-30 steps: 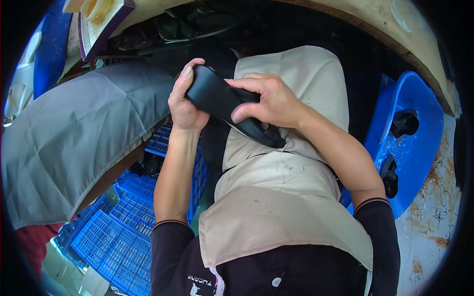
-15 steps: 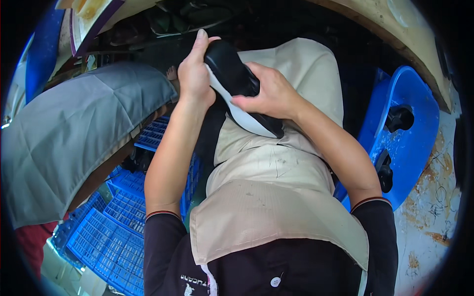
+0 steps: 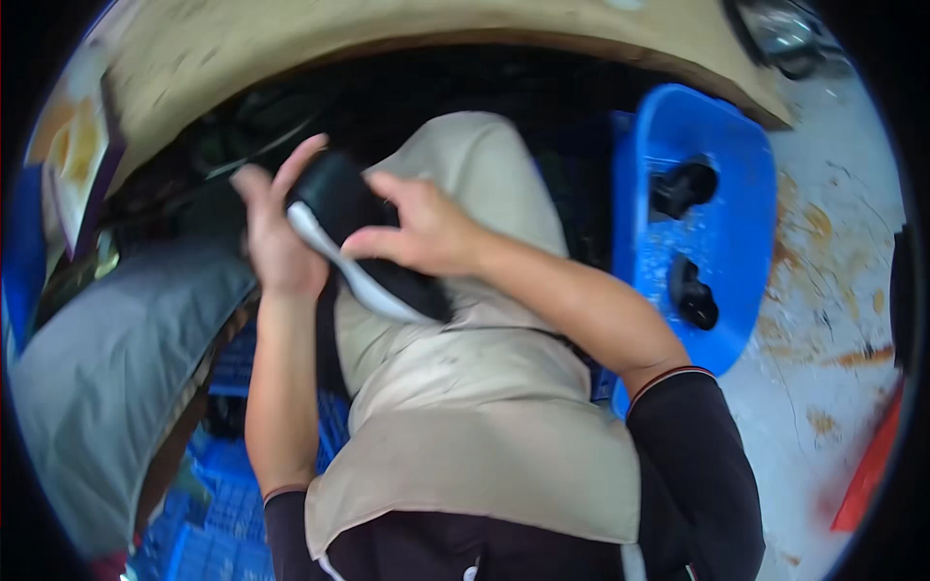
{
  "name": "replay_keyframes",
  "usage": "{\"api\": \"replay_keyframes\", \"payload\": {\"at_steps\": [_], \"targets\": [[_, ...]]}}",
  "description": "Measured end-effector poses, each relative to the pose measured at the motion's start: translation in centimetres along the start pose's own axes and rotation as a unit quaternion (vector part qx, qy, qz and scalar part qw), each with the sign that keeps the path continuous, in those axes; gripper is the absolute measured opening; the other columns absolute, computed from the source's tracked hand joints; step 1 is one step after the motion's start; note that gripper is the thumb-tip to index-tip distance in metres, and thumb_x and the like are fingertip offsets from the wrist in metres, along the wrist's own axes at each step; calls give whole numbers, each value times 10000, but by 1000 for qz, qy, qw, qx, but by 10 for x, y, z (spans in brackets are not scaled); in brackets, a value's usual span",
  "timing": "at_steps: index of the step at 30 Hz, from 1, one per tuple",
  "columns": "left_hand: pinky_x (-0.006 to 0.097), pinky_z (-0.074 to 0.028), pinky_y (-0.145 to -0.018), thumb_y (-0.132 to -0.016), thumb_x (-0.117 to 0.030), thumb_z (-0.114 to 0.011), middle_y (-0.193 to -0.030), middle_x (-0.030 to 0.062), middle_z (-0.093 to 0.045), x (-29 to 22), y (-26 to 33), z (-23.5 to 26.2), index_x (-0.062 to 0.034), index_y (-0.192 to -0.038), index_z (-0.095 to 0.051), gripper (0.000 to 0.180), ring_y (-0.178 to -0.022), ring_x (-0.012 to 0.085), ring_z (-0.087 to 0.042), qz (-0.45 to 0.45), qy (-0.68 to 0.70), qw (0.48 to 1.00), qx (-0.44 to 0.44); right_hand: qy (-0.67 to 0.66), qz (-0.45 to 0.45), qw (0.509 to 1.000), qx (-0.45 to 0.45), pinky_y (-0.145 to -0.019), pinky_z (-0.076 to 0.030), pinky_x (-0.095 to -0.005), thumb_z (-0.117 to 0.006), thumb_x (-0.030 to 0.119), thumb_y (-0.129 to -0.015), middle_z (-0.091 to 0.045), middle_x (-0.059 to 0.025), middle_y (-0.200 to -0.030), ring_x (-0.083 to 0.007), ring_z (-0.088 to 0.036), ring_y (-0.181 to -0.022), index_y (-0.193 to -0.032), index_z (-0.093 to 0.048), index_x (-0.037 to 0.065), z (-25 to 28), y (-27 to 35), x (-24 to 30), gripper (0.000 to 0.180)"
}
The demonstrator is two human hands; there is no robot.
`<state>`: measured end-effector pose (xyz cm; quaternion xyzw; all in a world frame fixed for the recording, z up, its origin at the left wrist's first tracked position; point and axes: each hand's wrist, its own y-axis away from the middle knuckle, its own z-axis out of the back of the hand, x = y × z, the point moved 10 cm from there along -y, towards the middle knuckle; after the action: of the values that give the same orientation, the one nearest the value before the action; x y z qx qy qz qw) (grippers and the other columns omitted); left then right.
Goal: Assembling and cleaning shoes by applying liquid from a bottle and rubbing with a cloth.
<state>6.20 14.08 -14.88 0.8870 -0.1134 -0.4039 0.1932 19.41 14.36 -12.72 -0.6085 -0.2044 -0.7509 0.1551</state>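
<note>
Item: black shoe [image 3: 341, 198] with white sole edge, held up above the lap, toe end pointing away from the person, heel end lowest, over the beige apron [image 3: 465, 407]
Left hand [image 3: 276, 232]: closed round the shoe's left side, fingers raised along its upper end, thumb side against the white sole
Right hand [image 3: 426, 232]: laid over the shoe from the right, fingers curled on its top; how firmly it grips cannot be told, the picture being blurred
Apron: beige cloth, covers lap and knees, just under the shoe's heel end
Blue tray [image 3: 722, 290]: right of the knees, on the stained pale floor [image 3: 833, 320], carrying two black parts [image 3: 683, 184]
Grey cloth [image 3: 107, 387]: left of the person, draped and well apart from the shoe
Blue crates [image 3: 218, 504]: lower left, beneath the left forearm
</note>
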Motion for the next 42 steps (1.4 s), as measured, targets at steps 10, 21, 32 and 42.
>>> {"api": "replay_keyframes", "payload": {"at_steps": [10, 21, 32, 42], "targets": [[363, -514, -941, -656, -403, -893, -1160, 142, -704, -45, 72, -58, 3, -1341, -592, 852, -995, 274, -689, -186, -703, 665, 170, -420, -109, 891, 130, -885, -536, -318, -736, 351, -913, -736, -148, -1112, -195, -673, -980, -1219, -705, -46, 72, 33, 30, 502], [357, -543, -820, -668, -425, -854, -1028, 125, -718, -31, 107, -4, 9, -1228, -652, 736, -876, 285, -704, -264, -753, 582, 158, -43, -269, 919, 287, -685, -511, -275, -776, 380, -870, -752, -76, -837, -147, -621, -678, -1057, -777, 11, -65, 51, -51, 413], [360, -534, -884, -793, -522, -777, -1124, 138, -707, -59, 136, -5, 13, -1248, -647, 714, -974, 277, -704, -367, -729, 575, 53, 90, -91, 968, 216, -744, -538, -338, -870, 470, -698, -717, -100, -834, -262, -646, -711, -1066, -728, -21, -64, 56, -18, 630], [331, -505, -944, -907, -286, -748, -1297, 190, -607, -46, 165, 84, 9, -1433, -516, 646, -1071, 252, -638, -228, -443, 828, -260, 22, -213, 947, 239, -791, -530, -324, -877, 314, -732, -704, -119, -944, -234, -640, -798, -1156, -669, -34, -68, 73, 6, 587]]}}
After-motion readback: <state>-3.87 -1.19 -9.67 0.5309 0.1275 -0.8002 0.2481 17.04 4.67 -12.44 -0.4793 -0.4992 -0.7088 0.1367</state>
